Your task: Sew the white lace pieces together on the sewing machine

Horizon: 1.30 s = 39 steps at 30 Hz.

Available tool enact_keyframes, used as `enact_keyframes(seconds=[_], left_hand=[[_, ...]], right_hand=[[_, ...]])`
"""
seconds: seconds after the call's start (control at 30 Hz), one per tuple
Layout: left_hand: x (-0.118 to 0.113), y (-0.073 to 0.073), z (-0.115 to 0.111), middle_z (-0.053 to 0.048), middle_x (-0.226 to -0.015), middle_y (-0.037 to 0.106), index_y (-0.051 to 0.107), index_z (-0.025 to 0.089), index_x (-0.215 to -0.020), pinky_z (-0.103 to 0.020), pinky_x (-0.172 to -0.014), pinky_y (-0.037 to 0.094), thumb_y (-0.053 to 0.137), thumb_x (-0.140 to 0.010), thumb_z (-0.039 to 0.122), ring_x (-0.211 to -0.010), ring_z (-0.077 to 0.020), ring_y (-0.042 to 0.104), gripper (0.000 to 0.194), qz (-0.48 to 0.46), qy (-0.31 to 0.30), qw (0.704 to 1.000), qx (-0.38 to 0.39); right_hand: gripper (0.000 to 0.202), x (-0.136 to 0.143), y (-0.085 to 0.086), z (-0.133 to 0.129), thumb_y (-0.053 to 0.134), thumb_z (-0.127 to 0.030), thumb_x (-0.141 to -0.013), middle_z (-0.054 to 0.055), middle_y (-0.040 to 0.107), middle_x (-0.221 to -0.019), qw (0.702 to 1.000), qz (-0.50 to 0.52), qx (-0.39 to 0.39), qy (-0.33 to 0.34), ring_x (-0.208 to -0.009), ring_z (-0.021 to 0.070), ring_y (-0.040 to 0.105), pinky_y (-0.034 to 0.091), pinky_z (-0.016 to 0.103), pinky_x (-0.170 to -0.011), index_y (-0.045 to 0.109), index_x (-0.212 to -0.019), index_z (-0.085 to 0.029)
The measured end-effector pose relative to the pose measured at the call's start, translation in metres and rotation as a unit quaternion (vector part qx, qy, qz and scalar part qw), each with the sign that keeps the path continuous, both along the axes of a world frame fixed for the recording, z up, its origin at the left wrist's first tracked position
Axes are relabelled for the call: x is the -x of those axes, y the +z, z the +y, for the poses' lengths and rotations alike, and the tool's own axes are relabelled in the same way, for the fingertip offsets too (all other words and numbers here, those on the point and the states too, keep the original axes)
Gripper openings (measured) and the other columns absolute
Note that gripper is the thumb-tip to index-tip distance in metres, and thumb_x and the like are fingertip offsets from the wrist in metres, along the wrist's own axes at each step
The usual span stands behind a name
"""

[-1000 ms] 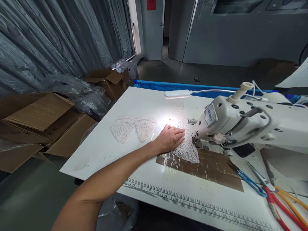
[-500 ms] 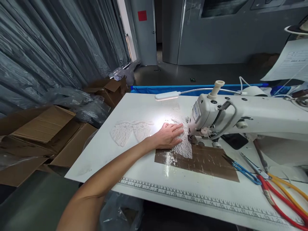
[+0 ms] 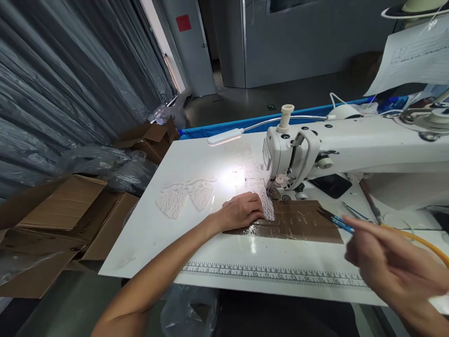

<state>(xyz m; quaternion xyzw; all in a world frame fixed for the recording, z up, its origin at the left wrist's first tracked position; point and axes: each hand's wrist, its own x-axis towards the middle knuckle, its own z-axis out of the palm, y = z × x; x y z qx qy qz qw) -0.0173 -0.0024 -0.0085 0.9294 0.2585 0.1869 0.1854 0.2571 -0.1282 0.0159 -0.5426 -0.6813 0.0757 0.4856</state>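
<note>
A piece of white openwork lace (image 3: pixel 267 203) lies on the table, partly at the sewing machine's needle area. My left hand (image 3: pixel 242 211) has its fingers bent and closed at the lace's near left edge, with the fingertips partly hidden. On the right, my right hand (image 3: pixel 389 257) is closed around the blue handles of thread snips (image 3: pixel 338 222), whose dark blades point left over the brown sheet (image 3: pixel 301 224). The sewing machine (image 3: pixel 291 154) stands just beyond the lace. Another white lace piece (image 3: pixel 173 199), with two fan-shaped panels, rests flat at left.
A lamp (image 3: pixel 224 136) on a bendy neck lights the table. Along the table's front edge (image 3: pixel 266 276) runs a printed ruler. Orange-handled scissors (image 3: pixel 417 236) lie partly under my right hand. Cardboard boxes (image 3: pixel 66 206) stand on the left.
My right hand has come into view and closed on the thread snips. My left hand has slid toward me along the lace, its fingers now curled. The view has shifted and tilted.
</note>
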Motion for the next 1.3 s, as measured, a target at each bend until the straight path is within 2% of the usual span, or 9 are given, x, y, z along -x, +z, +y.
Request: enact_keyframes(seconds=[0.1,0.23,0.33,0.47,0.63,0.8,0.93,1.13,1.3], left_hand=[[0.000,0.005,0.001,-0.007,-0.095,0.064,0.064,0.013,-0.090,-0.029,-0.077,0.055,0.052,-0.098,0.027,-0.087,-0.0152,0.062,0.020,-0.040,-0.003,0.998,0.038],[0.000,0.016,0.002,-0.007,-0.096,0.064,0.059,0.014,-0.090,-0.032,-0.077,0.055,0.046,-0.100,0.028,-0.087,-0.0158,0.063,0.021,-0.083,0.030,0.995,0.048],[-0.002,0.019,0.003,-0.007,-0.095,0.063,0.056,0.015,-0.096,-0.033,-0.076,0.056,0.042,-0.101,0.029,-0.086,-0.0169,0.063,0.021,-0.081,0.036,0.995,0.035],[-0.006,0.013,0.002,-0.010,-0.107,0.062,0.053,0.015,-0.110,-0.035,-0.079,0.058,0.058,-0.093,0.041,-0.095,-0.0202,0.064,0.031,-0.093,0.019,0.995,0.020],[-0.006,0.005,0.003,-0.009,-0.099,0.065,0.059,0.014,-0.093,-0.031,-0.073,0.059,0.049,-0.099,0.027,-0.088,-0.0166,0.066,0.017,-0.131,0.045,0.990,-0.017],[-0.005,0.004,0.004,-0.010,-0.101,0.070,0.061,0.013,-0.094,-0.031,-0.079,0.059,0.052,-0.097,0.023,-0.093,-0.0167,0.068,0.014,-0.134,0.024,0.990,-0.027],[-0.005,0.000,0.002,-0.008,-0.103,0.072,0.063,0.015,-0.086,-0.041,-0.097,0.053,0.053,-0.096,0.022,-0.095,-0.0160,0.068,0.015,-0.095,-0.003,0.992,-0.079],[-0.005,-0.004,0.001,-0.007,-0.103,0.073,0.064,0.015,-0.082,-0.035,-0.085,0.055,0.054,-0.096,0.022,-0.089,-0.0151,0.068,0.017,-0.037,-0.011,0.989,-0.141],[-0.006,-0.005,-0.002,-0.007,-0.104,0.072,0.062,0.015,-0.083,-0.038,-0.092,0.054,0.052,-0.096,0.018,-0.087,-0.0141,0.067,0.016,-0.011,-0.018,0.974,-0.226]], right_hand=[[0.021,0.010,-0.010,0.029,0.051,-0.028,-0.096,-0.002,0.063,-0.060,0.992,-0.037,0.074,0.092,-0.048,0.0141,0.059,0.045,0.024,-0.043,0.066,-0.109,-0.025],[0.041,0.025,-0.019,0.061,0.052,-0.040,-0.094,0.006,0.069,-0.090,0.961,-0.134,0.147,0.191,-0.071,0.0200,0.067,0.052,0.030,-0.060,0.055,-0.129,-0.018],[0.041,0.041,-0.018,0.079,0.051,-0.044,-0.094,0.007,0.069,-0.083,0.950,-0.194,0.152,0.194,-0.064,0.0218,0.064,0.048,0.032,-0.056,0.057,-0.122,-0.015],[0.032,0.056,-0.016,0.092,0.039,-0.038,-0.098,0.008,0.069,-0.076,0.960,-0.203,0.141,0.129,-0.061,0.0234,0.063,0.043,0.031,-0.053,0.064,-0.101,-0.017],[0.034,0.052,-0.021,0.087,0.039,-0.037,-0.099,0.008,0.066,-0.075,0.954,-0.243,0.122,0.127,-0.058,0.0214,0.059,0.041,0.030,-0.053,0.064,-0.107,-0.015],[0.034,0.046,-0.029,0.077,0.037,-0.025,-0.098,0.013,0.061,-0.095,0.929,-0.303,0.079,0.197,-0.077,0.0237,0.057,0.046,0.033,-0.063,0.061,-0.122,-0.018],[0.031,0.045,-0.037,0.073,0.042,-0.023,-0.096,0.014,0.056,-0.096,0.930,-0.294,0.076,0.208,-0.083,0.0249,0.053,0.048,0.036,-0.069,0.064,-0.117,-0.018],[0.031,0.044,-0.042,0.060,0.045,-0.020,-0.094,0.014,0.056,-0.103,0.932,-0.285,0.090,0.203,-0.095,0.0298,0.053,0.048,0.045,-0.078,0.065,-0.118,-0.022],[0.033,0.042,-0.044,0.051,0.048,-0.019,-0.093,0.015,0.056,-0.111,0.930,-0.300,0.092,0.193,-0.099,0.0323,0.052,0.047,0.050,-0.080,0.063,-0.121,-0.025]])
